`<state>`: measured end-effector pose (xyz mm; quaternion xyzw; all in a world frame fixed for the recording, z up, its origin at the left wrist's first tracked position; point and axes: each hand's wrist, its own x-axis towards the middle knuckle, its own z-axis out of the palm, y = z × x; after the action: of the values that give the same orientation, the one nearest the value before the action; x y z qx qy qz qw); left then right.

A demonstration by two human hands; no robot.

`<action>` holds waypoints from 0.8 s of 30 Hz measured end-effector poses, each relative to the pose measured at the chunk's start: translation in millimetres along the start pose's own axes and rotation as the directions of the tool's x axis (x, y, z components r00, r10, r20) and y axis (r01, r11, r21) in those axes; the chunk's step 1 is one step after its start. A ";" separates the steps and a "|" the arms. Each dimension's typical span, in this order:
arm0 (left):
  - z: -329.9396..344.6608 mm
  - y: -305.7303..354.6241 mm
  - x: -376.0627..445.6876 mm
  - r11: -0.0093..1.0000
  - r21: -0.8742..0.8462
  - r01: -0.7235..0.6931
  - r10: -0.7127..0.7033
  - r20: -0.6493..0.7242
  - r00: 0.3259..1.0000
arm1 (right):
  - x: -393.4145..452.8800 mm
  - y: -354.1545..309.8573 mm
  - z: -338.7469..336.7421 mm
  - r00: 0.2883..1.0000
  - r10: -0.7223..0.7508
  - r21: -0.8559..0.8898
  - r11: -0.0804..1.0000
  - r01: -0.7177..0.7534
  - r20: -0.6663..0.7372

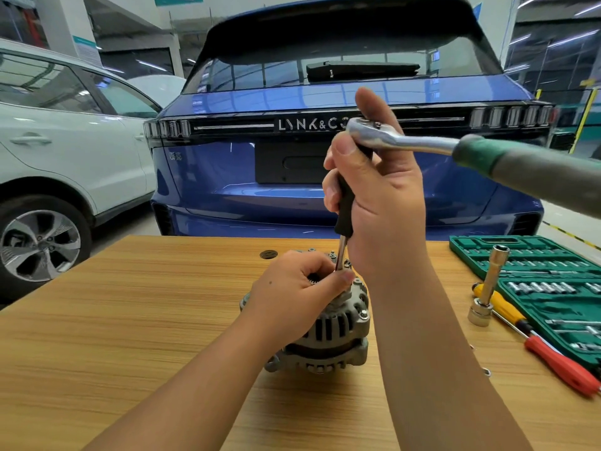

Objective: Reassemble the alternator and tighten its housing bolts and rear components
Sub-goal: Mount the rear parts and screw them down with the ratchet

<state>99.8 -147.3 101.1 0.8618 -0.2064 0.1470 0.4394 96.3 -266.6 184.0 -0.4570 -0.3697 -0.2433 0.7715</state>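
A grey alternator (338, 333) stands on the wooden table (162, 320), its vented housing towards me. My left hand (292, 297) lies over its top, fingers curled, pinching the lower end of a thin steel shaft (340, 255). The shaft runs up into a black handle (345, 203), which my right hand (377, 196) grips upright. A chrome ratchet (390, 136) with a green and grey grip sits on top of that handle and juts out to the right. The shaft's tip and the bolt under it are hidden by my left fingers.
A green socket case (533, 275) lies open at the table's right edge. Beside it stand a long socket on a base (487, 288) and lie a yellow and a red screwdriver (559, 369). A blue car (325, 109) is parked right behind the table, a white car (65, 141) to the left.
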 end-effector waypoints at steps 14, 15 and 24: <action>-1.5 1.7 0.3 1.000 -0.027 -0.002 0.002 0.020 1.000 | 0.4 -2.8 -0.7 0.985 0.124 0.126 0.986 -0.108 -0.123; -1.2 1.7 0.3 1.000 -0.023 -0.006 0.006 0.018 1.000 | 0.2 -3.4 -0.5 0.976 0.096 0.054 0.995 -0.087 -0.198; -0.7 2.1 1.3 0.999 -0.016 0.030 -0.030 0.007 1.000 | 3.6 -3.6 -11.8 0.991 0.123 0.165 0.980 -0.113 -0.050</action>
<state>99.8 -148.1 103.5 0.8617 -0.1961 0.1355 0.4479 100.0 -278.8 185.1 -0.4065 -0.3372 -0.1799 0.8299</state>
